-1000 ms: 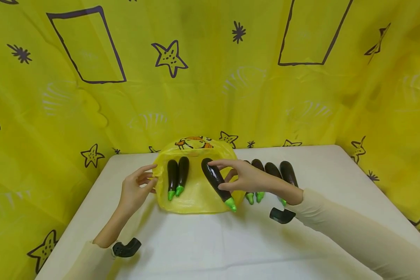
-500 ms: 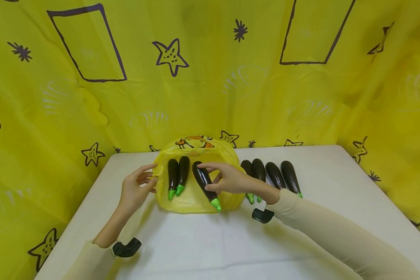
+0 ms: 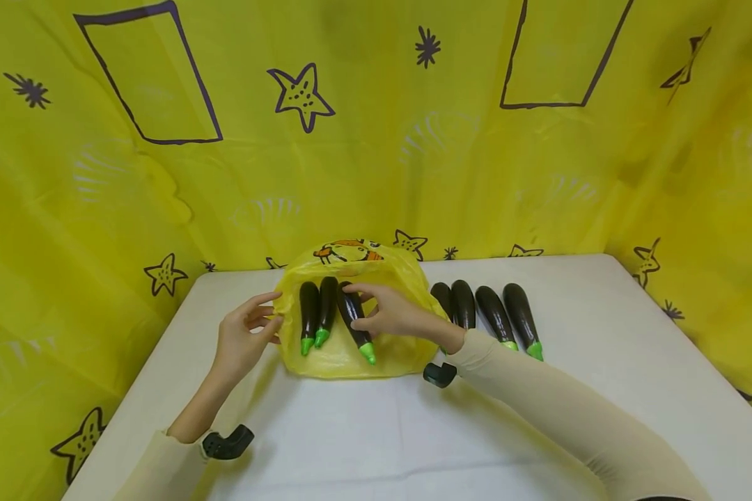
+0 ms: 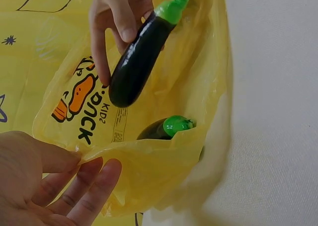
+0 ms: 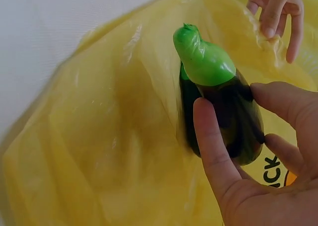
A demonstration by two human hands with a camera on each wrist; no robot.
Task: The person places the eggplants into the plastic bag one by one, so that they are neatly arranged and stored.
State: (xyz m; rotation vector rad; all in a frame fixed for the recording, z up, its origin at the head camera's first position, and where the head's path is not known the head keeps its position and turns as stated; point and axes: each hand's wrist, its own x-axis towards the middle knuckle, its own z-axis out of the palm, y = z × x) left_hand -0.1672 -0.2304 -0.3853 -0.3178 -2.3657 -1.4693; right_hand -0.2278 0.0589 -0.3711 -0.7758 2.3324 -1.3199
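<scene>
White table, wide-mouthed yellow bag, edge in pinch of left hand, 1 eggplant in pinch of right hand.

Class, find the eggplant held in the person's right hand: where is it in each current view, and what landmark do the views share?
Head: held eggplant near the centre, right of two other eggplants.
Left wrist: held eggplant upper middle, green end pointing up and right.
Right wrist: held eggplant right of centre, green end up.
Shared landmark: yellow bag.
</scene>
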